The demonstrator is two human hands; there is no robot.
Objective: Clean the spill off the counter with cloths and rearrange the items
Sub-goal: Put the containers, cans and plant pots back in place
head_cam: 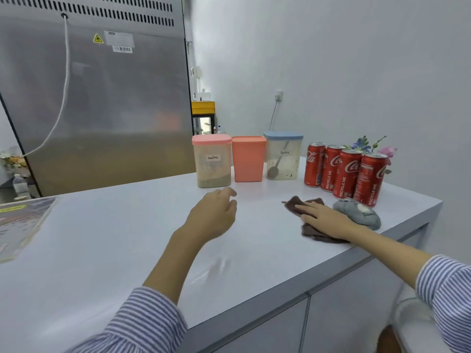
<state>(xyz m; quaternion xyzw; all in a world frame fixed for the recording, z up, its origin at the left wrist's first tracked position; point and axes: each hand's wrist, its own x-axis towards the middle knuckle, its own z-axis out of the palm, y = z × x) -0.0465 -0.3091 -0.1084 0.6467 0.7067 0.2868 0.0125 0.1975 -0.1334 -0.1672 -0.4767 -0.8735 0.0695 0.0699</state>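
My right hand (323,218) lies flat with straight fingers on a brown cloth (295,205) near the counter's right front edge. A grey cloth (362,215) sits bunched just right of that hand. My left hand (214,214) hovers over the white counter (114,245) with loosely curled fingers, holding nothing, just in front of the pink-lidded "mocha" container (212,161). A faint wet streak (216,270) shows on the counter near my left forearm.
Behind stand a coral container (248,159), a blue-lidded "latte" container (283,156) and several red cola cans (346,171), with flowers (369,145) behind them. A steel fridge (102,98) rises at back left. A laminated sheet (20,225) lies at left.
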